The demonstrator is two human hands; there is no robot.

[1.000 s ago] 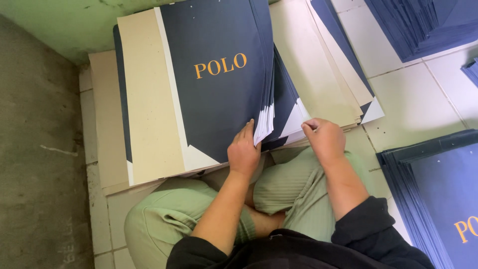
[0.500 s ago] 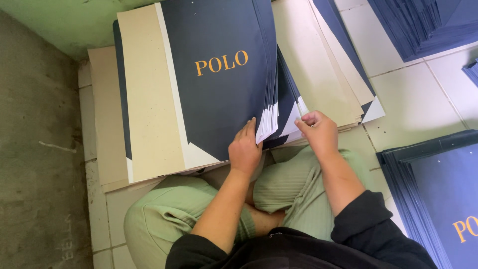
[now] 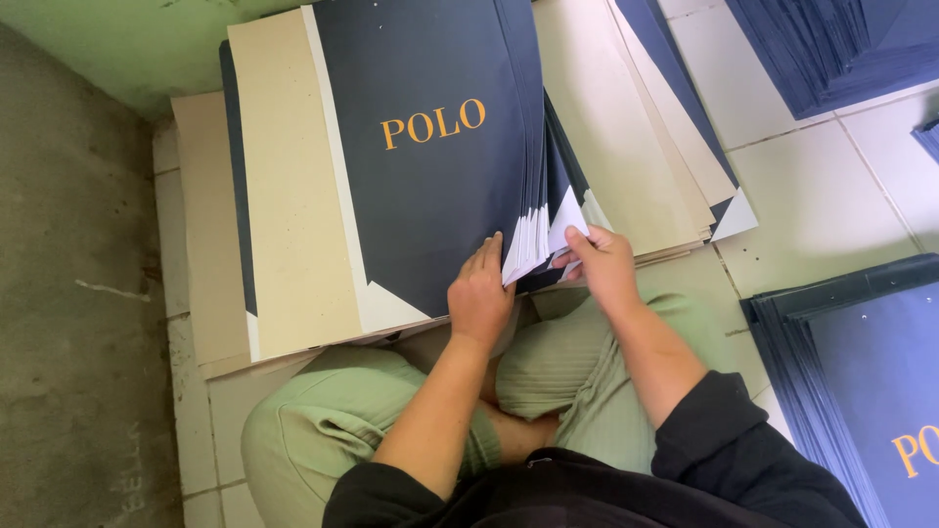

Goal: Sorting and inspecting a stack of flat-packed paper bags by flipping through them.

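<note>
A thick stack of dark navy printed sheets [image 3: 430, 156] with gold lettering lies on beige cardboard sheets [image 3: 284, 196] in front of my crossed legs. My left hand [image 3: 481, 293] presses flat on the near corner of the top navy sheet. My right hand [image 3: 599, 262] pinches the white-backed corners of several sheets at the stack's right edge and fans them up. Both hands sit close together at the stack's near right corner.
More beige and navy sheets [image 3: 665, 147] fan out to the right on the white tiled floor [image 3: 831, 205]. Another navy stack [image 3: 861, 381] lies at the right, a further one [image 3: 831, 49] at top right. A rough concrete strip [image 3: 68, 293] runs along the left.
My right hand has slid left along the sheet edges toward my left hand. The sheet corners are lifted and fanned more than before.
</note>
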